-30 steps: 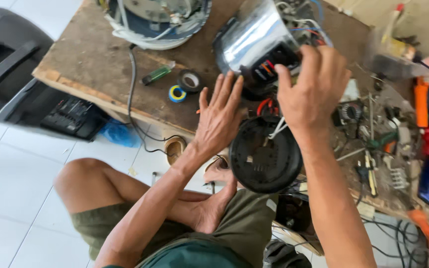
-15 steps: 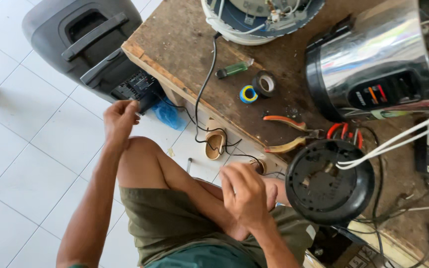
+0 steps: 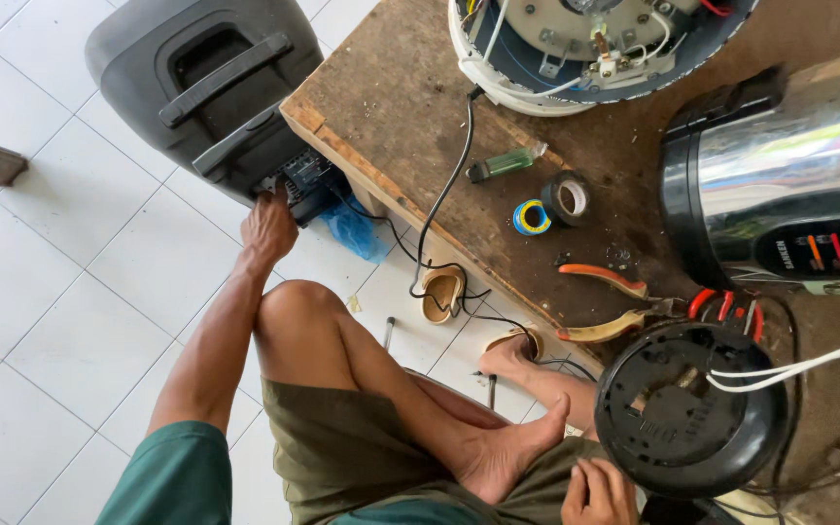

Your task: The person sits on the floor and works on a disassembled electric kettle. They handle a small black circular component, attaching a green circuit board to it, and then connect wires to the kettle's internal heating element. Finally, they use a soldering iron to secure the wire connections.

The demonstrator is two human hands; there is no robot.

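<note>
On the worktop (image 3: 391, 97): tape rolls (image 3: 551, 207) at centre, pliers (image 3: 607, 303) toward five o'clock of them, round base (image 3: 687, 413) beyond; on the floor at nine o'clock, speaker (image 3: 206, 87) touched by left hand (image 3: 267, 226).

the left arm is stretched far out and down, and the left hand (image 3: 268, 226) has its fingers curled; the right hand (image 3: 599, 492) sits low by the lap, fingers bent

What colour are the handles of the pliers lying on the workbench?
Orange. The pliers show best in the head view, lying beside the round black base.
</note>
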